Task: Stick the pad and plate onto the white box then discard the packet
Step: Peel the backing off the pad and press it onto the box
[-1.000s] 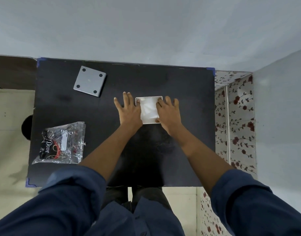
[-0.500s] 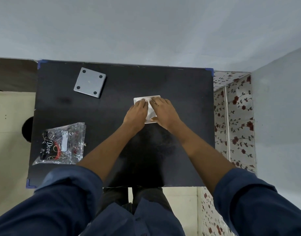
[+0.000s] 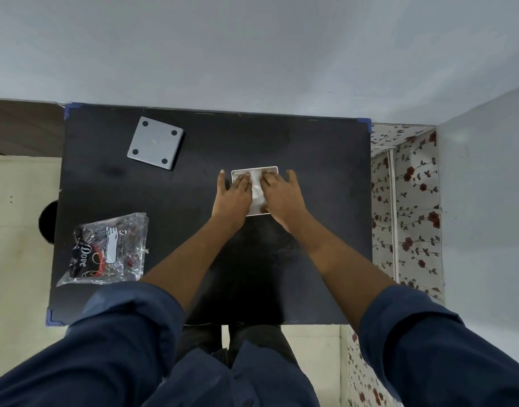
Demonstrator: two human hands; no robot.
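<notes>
Right in the middle of the black table (image 3: 311,160), both hands are flat, fingers spread, pressing down on the white box (image 3: 257,191). The left hand (image 3: 233,196) covers its left edge and the right hand (image 3: 281,198) its right side; neither grips anything, just palms down. The strip showing between them looks slightly wrinkled, probably the pad, though I can't say for sure. The grey plate (image 3: 155,146) sits well apart at the far left corner. It looks stiff and light, so I'd pick it up by its edges. The crinkly clear packet (image 3: 105,248) near the left edge should be featherweight and slippery; pinch a corner.
</notes>
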